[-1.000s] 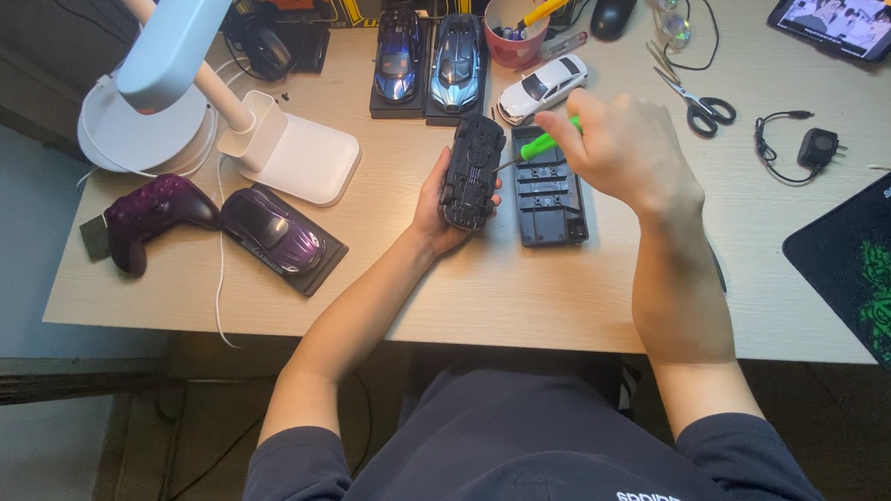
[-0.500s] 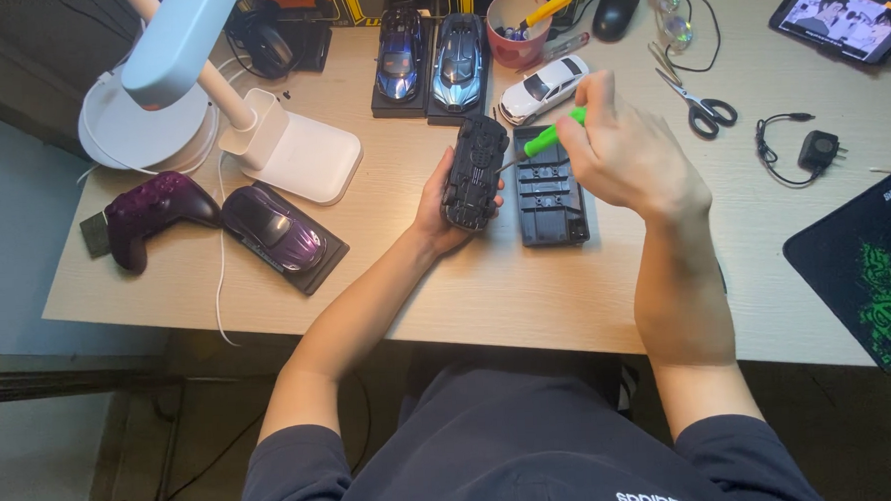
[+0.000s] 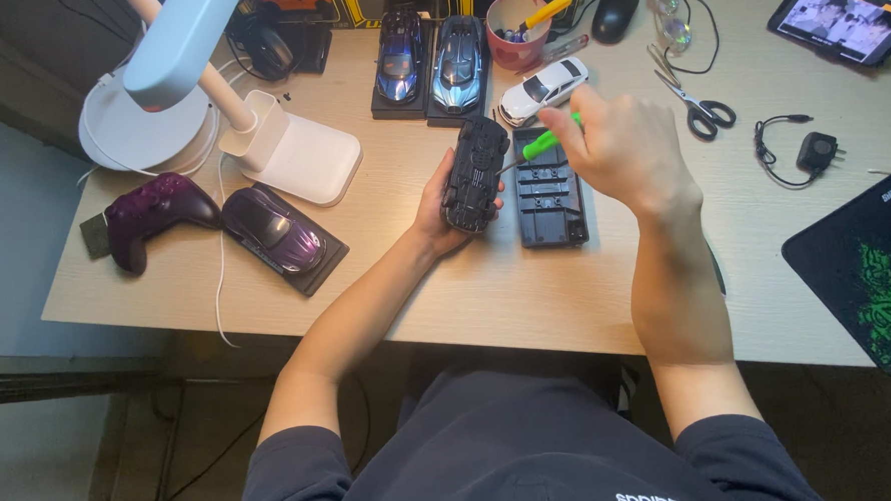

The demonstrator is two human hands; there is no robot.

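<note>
The left hand (image 3: 442,209) lies palm up, its fingers curled closed and the thumb pressed in from the near side. The right hand (image 3: 616,148) hovers just right of those fingers, knuckles up, thumb and forefinger pinched together. Both forearms reach forward, elbows bent.

Bare desk (image 3: 487,289) before black base (image 3: 550,188)

Black model car (image 3: 475,174), green screwdriver handle (image 3: 544,142), black base (image 3: 549,188); purple car (image 3: 272,231) left, blue cars (image 3: 457,64) top, pale wood surface (image 3: 487,289).
</note>
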